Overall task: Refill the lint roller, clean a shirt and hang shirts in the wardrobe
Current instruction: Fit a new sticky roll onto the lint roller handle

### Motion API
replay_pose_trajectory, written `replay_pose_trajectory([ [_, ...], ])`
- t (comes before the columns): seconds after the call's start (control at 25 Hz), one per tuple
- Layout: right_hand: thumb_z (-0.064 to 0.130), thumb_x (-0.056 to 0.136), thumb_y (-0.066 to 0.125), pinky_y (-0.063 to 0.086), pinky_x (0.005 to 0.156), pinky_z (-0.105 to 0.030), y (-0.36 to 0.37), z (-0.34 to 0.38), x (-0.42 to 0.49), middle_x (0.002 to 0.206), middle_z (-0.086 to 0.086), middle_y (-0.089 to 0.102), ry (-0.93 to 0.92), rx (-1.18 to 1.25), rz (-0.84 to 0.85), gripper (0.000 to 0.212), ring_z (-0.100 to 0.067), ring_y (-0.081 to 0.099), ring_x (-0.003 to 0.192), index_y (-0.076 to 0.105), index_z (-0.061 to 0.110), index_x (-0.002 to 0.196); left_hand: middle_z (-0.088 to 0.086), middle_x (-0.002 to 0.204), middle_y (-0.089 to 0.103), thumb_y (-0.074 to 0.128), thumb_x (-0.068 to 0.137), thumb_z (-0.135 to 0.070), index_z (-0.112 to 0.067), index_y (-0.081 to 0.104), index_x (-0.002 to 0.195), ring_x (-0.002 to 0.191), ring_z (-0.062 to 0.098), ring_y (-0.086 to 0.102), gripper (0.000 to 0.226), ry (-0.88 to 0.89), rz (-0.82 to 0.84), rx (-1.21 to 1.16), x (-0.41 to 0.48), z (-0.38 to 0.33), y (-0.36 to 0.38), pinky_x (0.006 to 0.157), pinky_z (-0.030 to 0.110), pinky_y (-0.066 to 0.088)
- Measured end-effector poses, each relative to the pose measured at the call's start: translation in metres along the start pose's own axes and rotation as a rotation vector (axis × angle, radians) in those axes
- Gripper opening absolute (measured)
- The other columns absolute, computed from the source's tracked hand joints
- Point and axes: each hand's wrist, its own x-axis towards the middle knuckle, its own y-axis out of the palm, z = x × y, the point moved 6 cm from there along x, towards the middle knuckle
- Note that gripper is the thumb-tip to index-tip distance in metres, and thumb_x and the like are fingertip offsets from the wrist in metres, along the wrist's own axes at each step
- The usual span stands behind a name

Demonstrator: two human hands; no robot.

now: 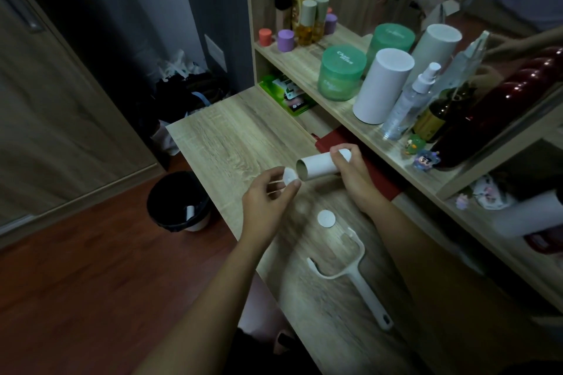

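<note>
A black bin stands on the floor; a green jar sits just beside a white cylinder on the shelf.

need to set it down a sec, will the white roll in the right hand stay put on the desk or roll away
Laid sideways it probably rolls: the white roll is a smooth cylinder and the desk looks flat. It is likely light, since the open end shows a hollow core and the right hand holds it by one end.

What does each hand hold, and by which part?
The left hand pinches a white cap by its rim; the right hand grips the roll at its far end.
</note>
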Motion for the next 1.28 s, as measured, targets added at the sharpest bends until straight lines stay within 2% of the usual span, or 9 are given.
replay_pose_trajectory([
  [0.08, 0.021, 0.094, 0.048, 0.041, 0.053, -0.003, 0.007, 0.001, -0.002, 0.097, 0.004, 0.05, 0.004, 0.016, 0.031, 0.016, -0.004, 0.05, 0.081, 0.047, 0.015, 0.108, -0.009, 0.105, 0.066, 0.073, 0.079, -0.028, -0.021, 0.065, 0.11, 0.087, 0.004, 0.064, 0.033, 0.036, -0.003, -0.035, -0.003, -0.015, 0.0, 0.074, 0.016, 0.052],
  [0.4, 0.02, 0.093, 0.048, 0.043, 0.066, -0.02, 0.019, -0.003, -0.003, 0.1, 0.0, 0.051, 0.041, 0.091, 0.045, 0.012, -0.011, 0.052, 0.087, 0.047, 0.017, 0.105, -0.015, 0.104, 0.064, 0.074, 0.078, -0.025, -0.027, 0.063, 0.108, 0.088, 0.008, 0.065, 0.032, 0.034, -0.005, -0.026, -0.006, -0.023, -0.006, 0.074, 0.015, 0.052],
  [0.68, 0.019, 0.093, 0.048, 0.042, 0.067, -0.022, 0.023, -0.001, 0.001, 0.101, 0.0, 0.049, 0.023, 0.115, 0.089, 0.013, -0.011, 0.05, 0.087, 0.045, 0.017, 0.105, -0.011, 0.101, 0.065, 0.076, 0.076, -0.019, -0.021, 0.066, 0.107, 0.082, 0.0, 0.064, 0.033, 0.054, -0.026, -0.038, -0.004, -0.027, -0.006, 0.071, 0.008, 0.049],
  [0.8, 0.018, 0.093, 0.046, 0.043, 0.067, -0.022, 0.025, 0.001, 0.002, 0.098, 0.002, 0.047, 0.028, 0.129, 0.114, 0.012, -0.01, 0.05, 0.086, 0.043, 0.016, 0.104, -0.006, 0.102, 0.065, 0.076, 0.077, -0.022, -0.016, 0.068, 0.111, 0.089, 0.009, 0.066, 0.036, 0.109, -0.034, 0.039, -0.002, -0.029, -0.005, 0.077, 0.012, 0.05],
  [0.92, 0.02, 0.094, 0.046, 0.044, 0.069, -0.024, 0.025, -0.002, 0.004, 0.101, -0.001, 0.048, 0.034, 0.146, 0.115, 0.004, -0.012, 0.051, 0.087, 0.046, 0.023, 0.096, -0.011, 0.1, 0.062, 0.074, 0.079, -0.022, -0.015, 0.068, 0.111, 0.091, 0.01, 0.066, 0.034, 0.177, -0.037, 0.094, -0.005, -0.036, -0.003, 0.077, 0.012, 0.05],
  [1.0, 0.023, 0.094, 0.047, 0.044, 0.072, -0.025, 0.026, -0.005, 0.004, 0.108, -0.005, 0.048, 0.039, 0.136, 0.118, 0.005, -0.013, 0.051, 0.09, 0.047, 0.028, 0.094, -0.016, 0.097, 0.061, 0.074, 0.078, -0.02, -0.013, 0.068, 0.112, 0.09, 0.003, 0.064, 0.035, 0.205, -0.05, 0.098, -0.008, -0.041, -0.004, 0.077, 0.01, 0.049],
  [1.08, 0.026, 0.095, 0.044, 0.044, 0.077, -0.025, 0.028, -0.004, 0.003, 0.113, -0.004, 0.046, 0.03, 0.135, 0.127, 0.008, -0.015, 0.05, 0.098, 0.046, 0.027, 0.103, -0.017, 0.097, 0.061, 0.075, 0.077, -0.02, -0.013, 0.066, 0.115, 0.087, -0.003, 0.061, 0.04, 0.227, -0.053, 0.111, -0.007, -0.044, -0.004, 0.077, 0.007, 0.048],
  [1.2, 0.038, 0.099, 0.03, 0.039, 0.092, -0.03, 0.026, -0.009, 0.006, 0.123, 0.003, 0.041, 0.023, 0.163, 0.119, 0.039, -0.015, 0.044, 0.113, 0.031, 0.028, 0.136, -0.012, 0.103, 0.061, 0.073, 0.079, -0.023, -0.014, 0.062, 0.119, 0.088, 0.0, 0.06, 0.043, 0.252, -0.07, 0.171, -0.006, -0.049, -0.007, 0.078, 0.006, 0.046],
  [1.28, 0.042, 0.098, 0.027, 0.036, 0.1, -0.036, 0.015, -0.027, 0.009, 0.129, -0.002, 0.044, 0.036, -0.052, 0.058, 0.048, -0.019, 0.045, 0.12, 0.024, 0.025, 0.143, -0.012, 0.104, 0.061, 0.072, 0.079, -0.025, -0.016, 0.062, 0.119, 0.091, 0.003, 0.06, 0.042, 0.268, -0.118, 0.188, -0.007, -0.054, -0.012, 0.079, 0.008, 0.047],
])
